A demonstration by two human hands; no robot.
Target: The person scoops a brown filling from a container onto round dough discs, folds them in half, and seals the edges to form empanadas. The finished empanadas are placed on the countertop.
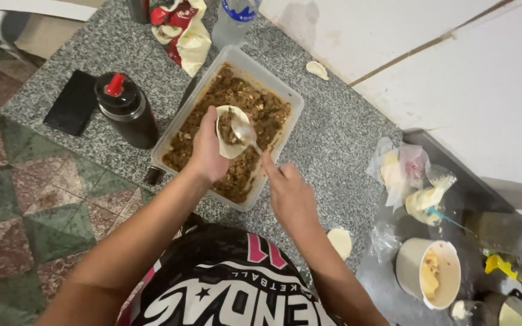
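My left hand [205,148] holds a round dough wrapper [229,136] cupped over a clear rectangular tub [285,99] of brown minced filling [255,102]. A little filling lies in the wrapper. My right hand [288,193] grips a metal spoon [246,134], whose bowl rests on the wrapper's filling. Both hands hover above the tub on a speckled granite counter [333,139].
A dark bottle with a red cap [127,108] and a black phone [72,102] sit left of the tub. Loose wrappers [341,241] lie on the counter. Plastic bags [406,172], a white cup [427,271], a water bottle [232,21] and a red snack bag [182,30] stand around.
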